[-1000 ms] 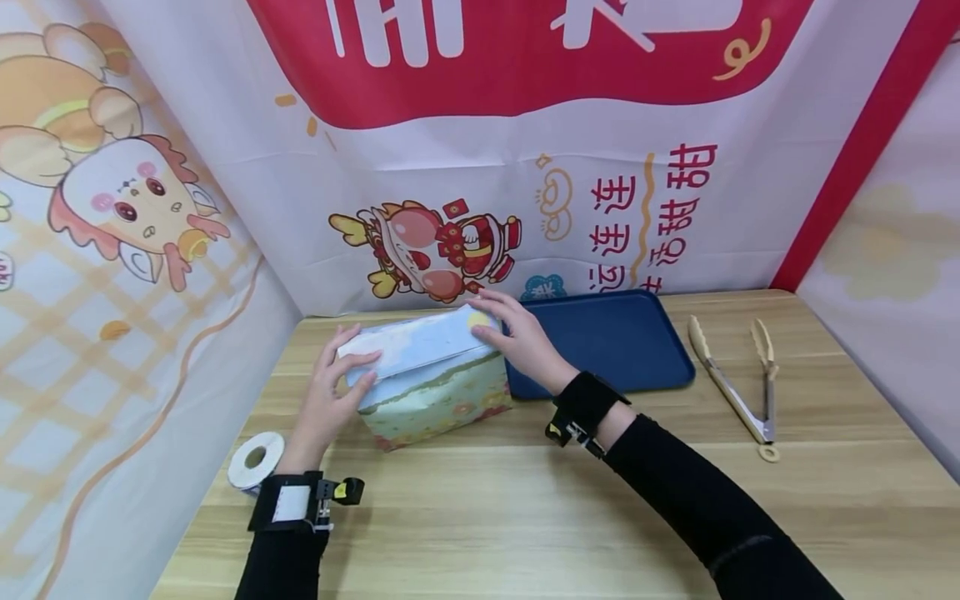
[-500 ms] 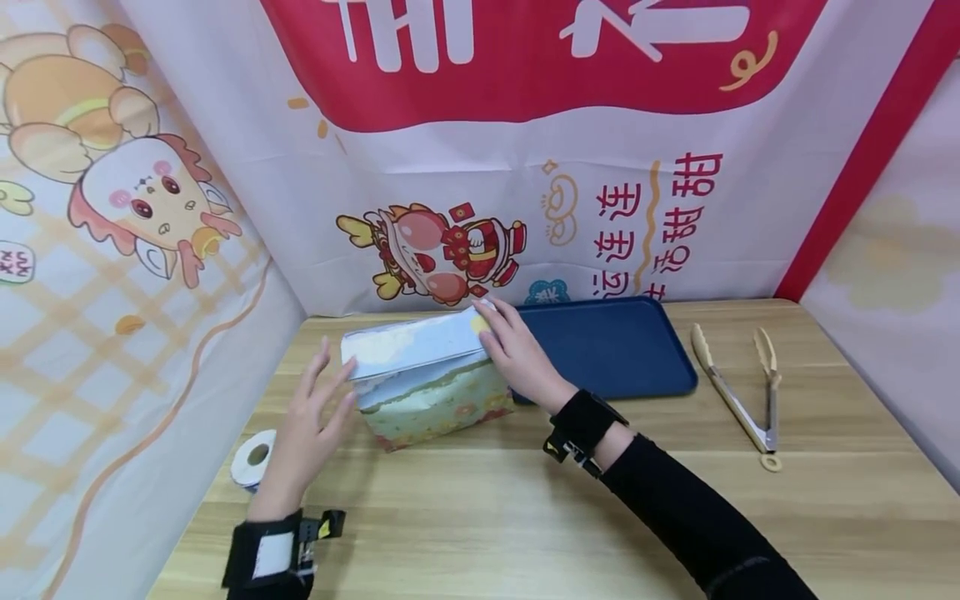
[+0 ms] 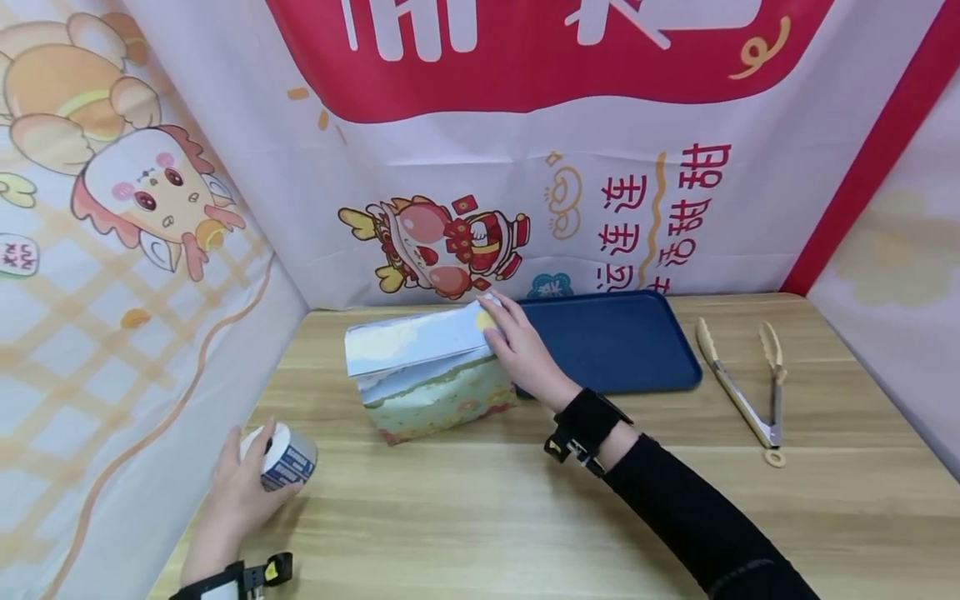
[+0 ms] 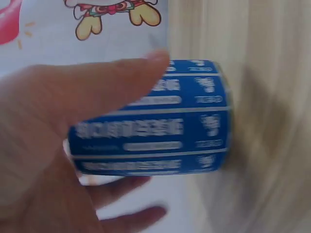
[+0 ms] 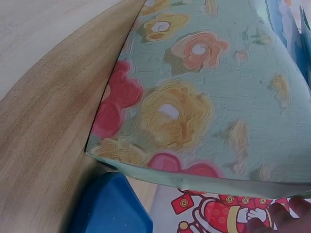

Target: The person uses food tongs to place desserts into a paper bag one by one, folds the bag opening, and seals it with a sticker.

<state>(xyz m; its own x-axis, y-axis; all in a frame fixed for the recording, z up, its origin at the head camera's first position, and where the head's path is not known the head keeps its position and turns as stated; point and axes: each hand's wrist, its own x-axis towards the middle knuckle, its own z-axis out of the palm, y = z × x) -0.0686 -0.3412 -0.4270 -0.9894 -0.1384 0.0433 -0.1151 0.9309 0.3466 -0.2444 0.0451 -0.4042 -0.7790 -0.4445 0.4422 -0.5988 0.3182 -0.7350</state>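
My left hand (image 3: 243, 492) grips a roll of stickers (image 3: 291, 460) at the table's left side. In the left wrist view the roll's blue labels (image 4: 194, 126) with white print face the camera; the thumb lies across them and other fingers show below. A floral paper bag (image 3: 442, 400) with its pale blue top folded over stands at the back left. My right hand (image 3: 525, 350) pinches the right end of that fold, thumb in front and fingers over the far side. Up close in the right wrist view, the bag's green flowered side (image 5: 233, 97) fills most of the picture.
A dark blue tray (image 3: 615, 346) lies behind and right of the bag, close to its corner. Farther right, spread metal tongs (image 3: 742, 400) with beige tips rest on the wooden table (image 3: 525, 517). Printed cloths (image 3: 480, 192) hang around the back and sides.
My left hand has let go of the bag's left end, moved down and left, and taken hold of the sticker roll, which is now tilted. The right hand stays on the fold.
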